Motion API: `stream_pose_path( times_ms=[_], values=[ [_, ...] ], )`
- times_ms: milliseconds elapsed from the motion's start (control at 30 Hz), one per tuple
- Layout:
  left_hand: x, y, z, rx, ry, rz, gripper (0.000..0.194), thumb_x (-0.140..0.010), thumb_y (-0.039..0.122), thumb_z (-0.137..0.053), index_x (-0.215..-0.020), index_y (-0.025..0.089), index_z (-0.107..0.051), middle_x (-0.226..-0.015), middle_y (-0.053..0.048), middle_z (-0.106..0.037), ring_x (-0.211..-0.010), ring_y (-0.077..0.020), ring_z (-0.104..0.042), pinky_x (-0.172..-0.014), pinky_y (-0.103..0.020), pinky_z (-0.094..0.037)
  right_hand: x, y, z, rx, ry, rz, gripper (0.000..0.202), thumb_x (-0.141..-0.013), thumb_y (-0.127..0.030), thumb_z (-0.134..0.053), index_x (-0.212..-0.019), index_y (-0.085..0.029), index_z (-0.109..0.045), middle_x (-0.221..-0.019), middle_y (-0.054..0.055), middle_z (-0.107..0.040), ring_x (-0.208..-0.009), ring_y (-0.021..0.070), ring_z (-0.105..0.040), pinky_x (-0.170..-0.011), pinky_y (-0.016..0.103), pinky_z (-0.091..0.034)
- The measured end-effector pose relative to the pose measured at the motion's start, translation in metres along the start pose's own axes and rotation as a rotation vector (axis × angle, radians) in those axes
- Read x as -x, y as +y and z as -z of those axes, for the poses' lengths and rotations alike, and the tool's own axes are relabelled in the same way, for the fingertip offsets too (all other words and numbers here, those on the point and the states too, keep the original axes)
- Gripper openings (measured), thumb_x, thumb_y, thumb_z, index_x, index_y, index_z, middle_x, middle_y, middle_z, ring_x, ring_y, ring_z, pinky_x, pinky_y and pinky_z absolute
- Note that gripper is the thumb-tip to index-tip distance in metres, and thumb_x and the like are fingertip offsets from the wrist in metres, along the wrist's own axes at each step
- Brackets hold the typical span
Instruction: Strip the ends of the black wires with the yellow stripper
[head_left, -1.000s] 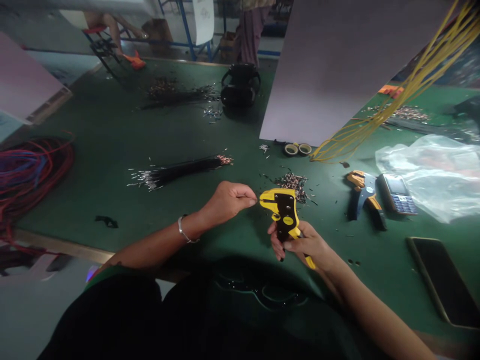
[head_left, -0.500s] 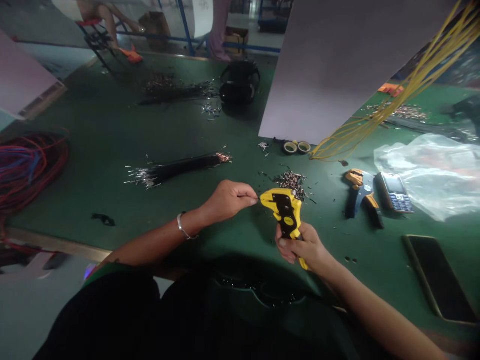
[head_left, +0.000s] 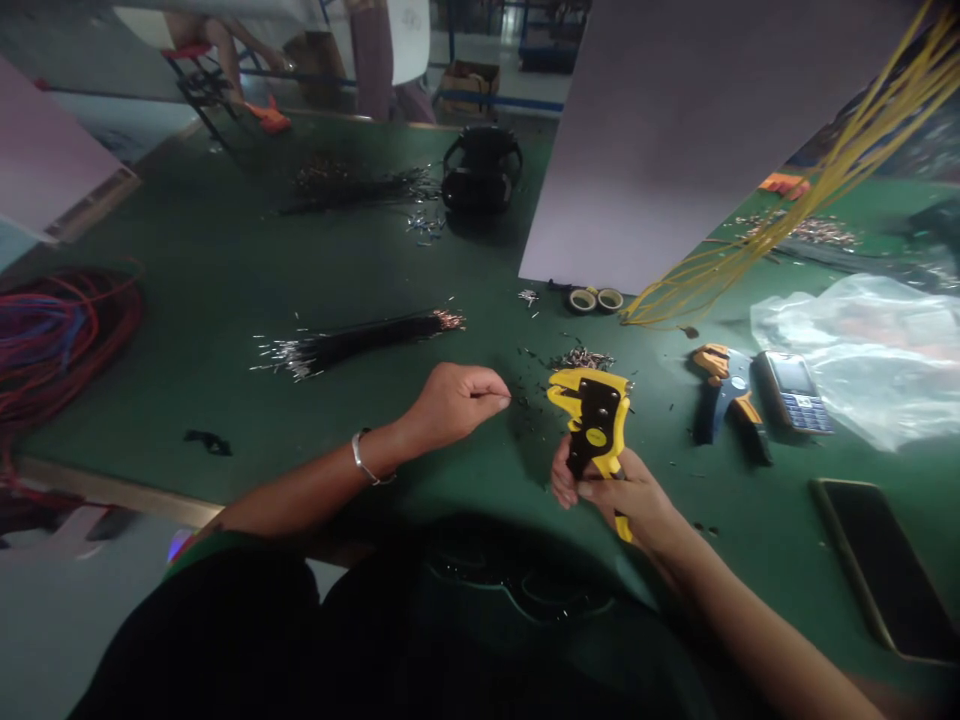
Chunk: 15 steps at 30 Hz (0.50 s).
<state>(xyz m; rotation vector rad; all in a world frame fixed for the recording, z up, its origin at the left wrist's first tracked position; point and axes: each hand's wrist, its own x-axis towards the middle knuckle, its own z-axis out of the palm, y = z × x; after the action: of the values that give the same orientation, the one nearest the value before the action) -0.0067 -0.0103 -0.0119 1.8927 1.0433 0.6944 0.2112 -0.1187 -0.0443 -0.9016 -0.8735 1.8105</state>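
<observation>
My left hand (head_left: pixel 466 402) is closed in a pinch; the thin black wire in it barely shows at the fingertips. My right hand (head_left: pixel 619 490) is wrapped round the handles of a yellow and black wire stripper (head_left: pixel 598 415). The tool's jaws stand open and point left, a short gap away from my left fingertips. Behind its head lies a pile of short dark wire offcuts (head_left: pixel 581 358). Left of it, beyond my left hand, lies a bundle of black wires (head_left: pixel 367 338) with pale tips at one end and copper at the other.
On the right lie a second wire stripper (head_left: pixel 726 395), a keypad phone (head_left: pixel 795 392), a smartphone (head_left: pixel 881 565) and clear plastic (head_left: pixel 870 350). Tape rolls (head_left: pixel 596 300) sit by a pale panel (head_left: pixel 622 150). Yellow wires (head_left: pixel 810 200) hang at right; red and blue wire coils (head_left: pixel 60 340) lie left.
The wire stripper has moved right, away from my left fingertips, and its jaws have opened. My left hand has drawn back slightly, still pinched. A person in the background has shifted left.
</observation>
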Motion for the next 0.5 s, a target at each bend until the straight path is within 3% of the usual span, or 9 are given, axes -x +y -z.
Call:
stream_pose_path(
  times_ms=[500],
  values=[
    [0.0041,0.0069,0.0009,-0.068,0.068,-0.048,0.014,-0.078,0.019,-0.059,-0.070,0.016,-0.070,-0.064,0.000,-0.068,-0.060,-0.0102,-0.060,-0.057,-0.022,-0.042,-0.0033,0.0041,-0.0004,-0.096,-0.114,-0.037,0.039,-0.064,-0.017,-0.069,-0.102,-0.014,-0.062,-0.082,0.006,-0.063,-0.073,0.0207,-0.059,-0.072,0.038,-0.047]
  ],
)
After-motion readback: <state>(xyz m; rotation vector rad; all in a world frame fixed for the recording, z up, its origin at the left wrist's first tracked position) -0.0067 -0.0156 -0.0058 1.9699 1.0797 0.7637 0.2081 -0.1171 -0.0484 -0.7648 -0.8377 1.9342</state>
